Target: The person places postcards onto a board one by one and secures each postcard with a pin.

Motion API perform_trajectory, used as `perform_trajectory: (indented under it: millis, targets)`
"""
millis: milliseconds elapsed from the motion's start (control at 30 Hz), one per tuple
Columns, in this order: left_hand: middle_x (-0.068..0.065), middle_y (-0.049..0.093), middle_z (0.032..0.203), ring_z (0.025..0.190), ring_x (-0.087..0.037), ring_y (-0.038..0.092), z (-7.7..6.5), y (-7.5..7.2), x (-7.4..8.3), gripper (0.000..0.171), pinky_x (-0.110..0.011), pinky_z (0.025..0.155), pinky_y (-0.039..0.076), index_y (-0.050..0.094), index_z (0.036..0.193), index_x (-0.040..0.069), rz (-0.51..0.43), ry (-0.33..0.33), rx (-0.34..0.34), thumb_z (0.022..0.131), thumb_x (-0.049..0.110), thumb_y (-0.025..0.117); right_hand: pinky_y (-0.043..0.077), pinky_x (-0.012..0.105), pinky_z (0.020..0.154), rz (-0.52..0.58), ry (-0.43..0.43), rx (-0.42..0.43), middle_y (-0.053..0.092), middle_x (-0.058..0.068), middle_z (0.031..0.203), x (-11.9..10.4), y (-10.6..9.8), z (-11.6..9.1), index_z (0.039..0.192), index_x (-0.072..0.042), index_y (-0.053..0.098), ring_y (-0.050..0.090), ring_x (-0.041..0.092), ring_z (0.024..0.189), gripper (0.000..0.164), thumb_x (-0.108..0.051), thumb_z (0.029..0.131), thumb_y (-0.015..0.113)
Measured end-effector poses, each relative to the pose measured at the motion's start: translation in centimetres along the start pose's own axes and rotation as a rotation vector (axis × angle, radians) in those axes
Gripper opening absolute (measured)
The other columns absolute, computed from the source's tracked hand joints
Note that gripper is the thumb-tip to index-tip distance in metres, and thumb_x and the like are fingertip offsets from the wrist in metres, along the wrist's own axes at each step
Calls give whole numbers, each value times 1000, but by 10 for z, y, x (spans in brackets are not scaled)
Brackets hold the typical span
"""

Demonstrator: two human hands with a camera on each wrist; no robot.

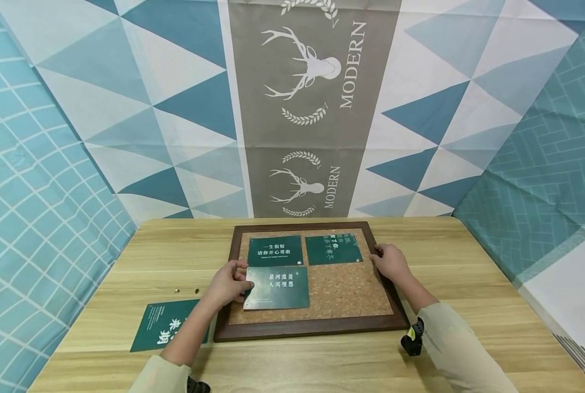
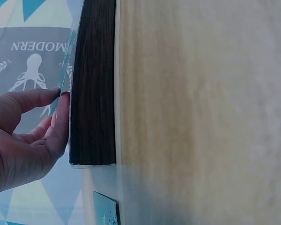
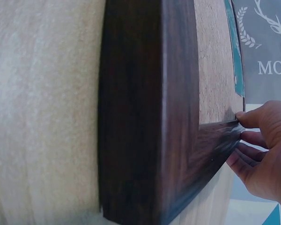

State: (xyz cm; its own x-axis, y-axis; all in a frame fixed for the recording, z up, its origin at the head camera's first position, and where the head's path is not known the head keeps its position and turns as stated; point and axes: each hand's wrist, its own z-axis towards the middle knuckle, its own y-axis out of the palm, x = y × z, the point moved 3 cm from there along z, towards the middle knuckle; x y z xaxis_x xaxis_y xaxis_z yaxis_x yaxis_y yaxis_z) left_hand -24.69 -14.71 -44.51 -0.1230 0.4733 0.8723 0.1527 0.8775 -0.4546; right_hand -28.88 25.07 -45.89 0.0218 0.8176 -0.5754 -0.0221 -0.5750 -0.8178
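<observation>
A cork board (image 1: 346, 295) in a dark brown wooden frame (image 1: 312, 327) lies on the table. My left hand (image 1: 226, 284) pinches the left edge of a green card (image 1: 275, 297) with white lettering, low on the cork's left half. In the left wrist view, thumb and fingers hold that card (image 2: 64, 70) edge-on beside the frame. Above it, a second green card (image 1: 273, 261) and a third green card (image 1: 319, 251) lie on the cork, each with a small shiny pin near its lower right corner. My right hand (image 1: 391, 263) grips the frame's right side.
Another green card (image 1: 147, 327) lies on the table left of the board, partly under my left forearm. Two small pins, one pale (image 1: 177, 291) and one dark (image 1: 196, 291), rest behind it. A patterned cloth (image 1: 189, 109) hangs beyond the table's far edge.
</observation>
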Motion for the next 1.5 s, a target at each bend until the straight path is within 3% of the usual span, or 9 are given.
perform_trajectory:
  millis: [67,233,500,733,867,967,1067,1200,1500]
  targets:
    - [-11,55,81,61,-16,56,-1,0,0,46,-31,51,54,46,124,-2,-2,-5,0,83,0,65,35,27,46,-2,0,-1,58,14,63,0,0,0,129,12,48,35,10,42,44,-15,94,54]
    - [-12,55,84,61,-17,56,-2,1,0,47,-31,52,55,46,125,-2,3,-20,-2,82,0,66,36,27,49,-10,0,1,63,28,100,0,0,-1,128,13,48,41,11,47,44,-14,94,54]
    - [-11,53,84,59,-17,56,-3,4,1,46,-30,51,55,48,123,-2,46,-52,13,82,1,66,36,27,49,-15,5,11,62,29,106,1,0,-1,128,13,48,39,11,47,43,-13,94,54]
    - [-14,54,87,60,-18,57,-4,6,2,47,-31,51,55,47,124,-3,71,-56,9,82,1,66,32,27,44,-4,-13,10,52,8,57,3,1,-1,128,13,48,30,10,41,44,-13,94,54]
    - [-16,55,90,63,-18,58,-4,7,2,46,-31,51,55,47,123,-3,78,-58,13,81,0,66,31,26,43,2,-11,12,47,2,51,3,1,-1,128,13,48,29,9,40,44,-13,94,54]
    - [-17,57,92,63,-18,59,-4,7,3,46,-30,51,55,48,123,-3,91,-56,18,81,0,66,31,27,44,-1,-4,9,54,9,58,2,0,-1,128,12,48,30,10,41,44,-14,94,54]
    - [-17,58,93,62,-18,60,-4,8,4,46,-30,49,55,48,123,-3,111,-54,23,81,1,67,34,28,47,-13,0,13,64,23,84,2,0,-1,128,12,49,38,12,45,43,-13,93,55]
    - [-18,59,94,61,-18,60,-4,8,6,45,-29,48,54,49,123,-4,131,-58,27,81,2,67,38,28,54,-35,-2,20,59,30,116,2,-1,-2,127,11,50,48,14,54,43,-13,93,55]
    - [-16,58,93,62,-17,59,-5,9,7,43,-29,47,54,50,121,-3,141,-69,38,81,3,67,38,28,53,-30,6,16,59,30,116,0,-1,-2,127,11,49,46,14,53,43,-13,93,55]
